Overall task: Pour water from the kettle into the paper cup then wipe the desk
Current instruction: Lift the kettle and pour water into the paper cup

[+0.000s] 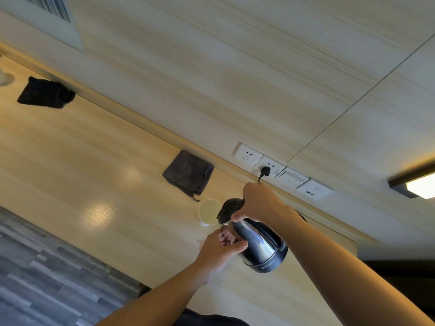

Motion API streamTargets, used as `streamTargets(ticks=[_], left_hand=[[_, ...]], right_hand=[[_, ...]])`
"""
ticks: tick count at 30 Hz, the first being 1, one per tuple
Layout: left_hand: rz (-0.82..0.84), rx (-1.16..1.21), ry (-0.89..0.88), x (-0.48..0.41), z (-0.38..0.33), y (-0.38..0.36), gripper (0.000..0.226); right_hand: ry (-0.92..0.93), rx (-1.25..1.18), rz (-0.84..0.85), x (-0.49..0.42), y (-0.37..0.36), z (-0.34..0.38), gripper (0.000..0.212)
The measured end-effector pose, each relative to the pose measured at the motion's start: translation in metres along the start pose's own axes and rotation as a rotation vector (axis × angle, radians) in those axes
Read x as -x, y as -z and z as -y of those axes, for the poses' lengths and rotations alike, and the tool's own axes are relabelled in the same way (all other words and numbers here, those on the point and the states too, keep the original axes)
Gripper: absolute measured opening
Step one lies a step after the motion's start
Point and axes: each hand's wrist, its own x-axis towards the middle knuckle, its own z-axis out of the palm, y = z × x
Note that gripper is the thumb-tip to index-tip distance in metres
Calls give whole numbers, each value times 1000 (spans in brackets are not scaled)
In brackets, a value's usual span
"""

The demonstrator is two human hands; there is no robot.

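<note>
The right hand (pixel 260 203) is closed around the handle at the top of the kettle (pixel 256 243), thumb pressed near the black lid, and holds the steel body tipped with its spout down toward the paper cup (pixel 209 212). The spout hangs right at the cup's near rim; whether water is running is hard to tell at this size. The left hand (pixel 223 249) is loosely curled, fingers folded in, its thumb resting against the kettle's side just below the spout; it grips nothing. The cup stands upright on the pale wooden desk (pixel 70 165), just left of the kettle. Just beyond the cup a folded grey cloth (pixel 188 174) lies against the wall. Far to the left lies a black cloth (pixel 46 92). On the wall behind the right hand, a black plug (pixel 265 171) sits in a white socket panel (pixel 270 167).
</note>
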Motion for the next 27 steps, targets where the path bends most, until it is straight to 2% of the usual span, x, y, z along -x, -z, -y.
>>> streamTargets(ticks=[6, 12, 17, 27], left_hand=[[7, 1, -12, 0, -3, 0, 42], [14, 16, -4, -2, -1, 0, 35], [-8, 17, 14, -4, -1, 0, 39], [-7, 31, 24, -5, -1, 1, 36]], right_hand=[[5, 22, -5, 2, 5, 2, 52], [8, 24, 7, 3, 10, 4, 52], [-2, 23, 17, 1, 12, 5, 51], [1, 39, 25, -2, 13, 8, 51]])
